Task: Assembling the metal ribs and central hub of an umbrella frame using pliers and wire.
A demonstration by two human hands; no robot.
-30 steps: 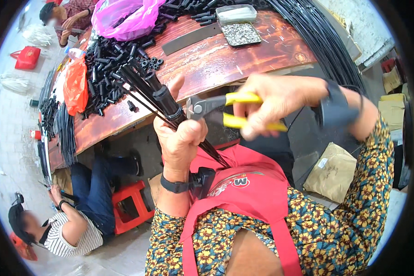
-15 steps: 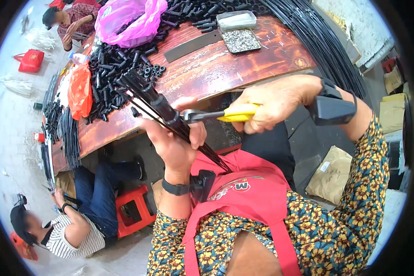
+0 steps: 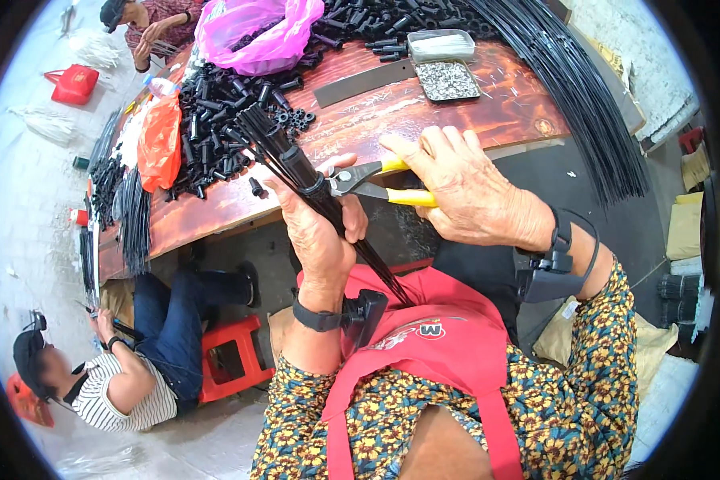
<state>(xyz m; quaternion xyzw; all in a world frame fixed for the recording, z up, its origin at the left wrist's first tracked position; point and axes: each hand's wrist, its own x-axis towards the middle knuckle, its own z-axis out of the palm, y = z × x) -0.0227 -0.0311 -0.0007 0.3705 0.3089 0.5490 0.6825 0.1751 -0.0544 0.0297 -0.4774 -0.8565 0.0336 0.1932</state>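
My left hand (image 3: pixel 316 240) is wrapped round a bundle of thin black rods (image 3: pixel 374 264), which slants from my red apron (image 3: pixel 448 308) up toward the table. Black tubular fittings (image 3: pixel 298 166) sit on the upper part of the bundle. In my right hand (image 3: pixel 484 188) are pliers with yellow handles (image 3: pixel 412 197). The handles are spread apart, and the jaws lie against the bundle just below a fitting, beside my left fingers. What exactly lies between the jaws is too small to tell.
On the wooden table (image 3: pixel 360 120) lie a heap of black fittings (image 3: pixel 216 120), a pink plastic bag (image 3: pixel 256 36), a flat metal bar (image 3: pixel 364 83) and a tray of small pale metal pieces (image 3: pixel 446 82). Long black rods (image 3: pixel 568 96) hang over its right edge. Two people work at the left.
The plier handles have spread apart, and my right fingers have loosened and lifted around them. My left hand keeps its hold on the bundle. The whole view has shifted slightly.
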